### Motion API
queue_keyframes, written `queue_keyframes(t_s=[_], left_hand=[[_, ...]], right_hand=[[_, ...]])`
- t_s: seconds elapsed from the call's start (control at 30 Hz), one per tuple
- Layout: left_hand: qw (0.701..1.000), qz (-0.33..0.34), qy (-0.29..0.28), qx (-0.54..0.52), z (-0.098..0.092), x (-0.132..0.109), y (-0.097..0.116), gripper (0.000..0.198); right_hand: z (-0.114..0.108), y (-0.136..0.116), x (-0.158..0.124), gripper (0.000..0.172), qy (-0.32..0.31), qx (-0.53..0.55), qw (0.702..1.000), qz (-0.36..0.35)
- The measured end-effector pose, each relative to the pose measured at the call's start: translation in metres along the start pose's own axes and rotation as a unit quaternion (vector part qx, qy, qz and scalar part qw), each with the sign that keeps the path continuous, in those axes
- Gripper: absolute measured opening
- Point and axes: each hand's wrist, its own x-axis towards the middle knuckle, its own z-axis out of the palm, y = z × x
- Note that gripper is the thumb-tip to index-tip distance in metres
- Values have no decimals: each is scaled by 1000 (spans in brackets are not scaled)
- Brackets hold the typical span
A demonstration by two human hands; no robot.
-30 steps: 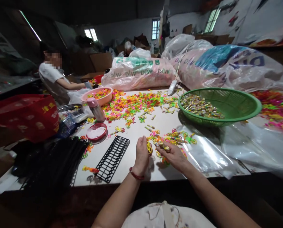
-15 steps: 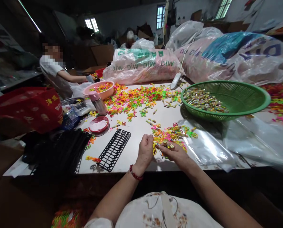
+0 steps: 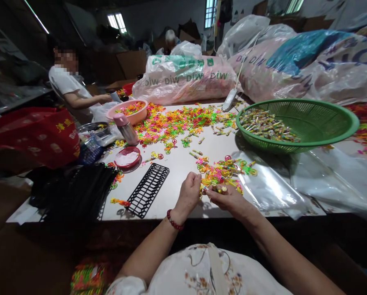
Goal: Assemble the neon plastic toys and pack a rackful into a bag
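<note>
Leftmost, a red bag and a stack of black mesh crowded the table's left edge, while a co-worker sat beyond the far left corner beside a pink basin. A black grid tray lay flat near the front edge, just left of the person's hands, apparently kept within easy reach. Behind it stood a small red basket and a pink bottle. Loose coloured pieces were spread over the far middle of the table. A smaller pile lay close to the front edge, probably as a supply at hand. Over that edge the left hand was clenched about a yellow plastic piece. The right hand pinched a few wrapped sticks. The two hands met fingertip to fingertip, so that stick and piece touched. To the right, clear plastic bags lay flat by the front edge. A green basket toward the right edge held a stock of candy, on the side of the hand that gripped the sticks. Bulging sacks lined the far edge, out of the working space.
</note>
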Motion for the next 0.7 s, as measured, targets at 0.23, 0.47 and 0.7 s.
queue_keyframes(t_s=[0.23, 0.47, 0.7], left_hand=[[992, 56, -58, 96, -7, 0, 7, 29], [992, 48, -44, 110, -10, 40, 7, 31], [940, -74, 228, 244, -58, 155, -10, 9]], right_hand=[[12, 1, -8, 47, -11, -44, 999, 13], [-22, -3, -6, 39, 141, -292, 945, -32], [-66, 9, -8, 36, 280, -484, 813, -162]])
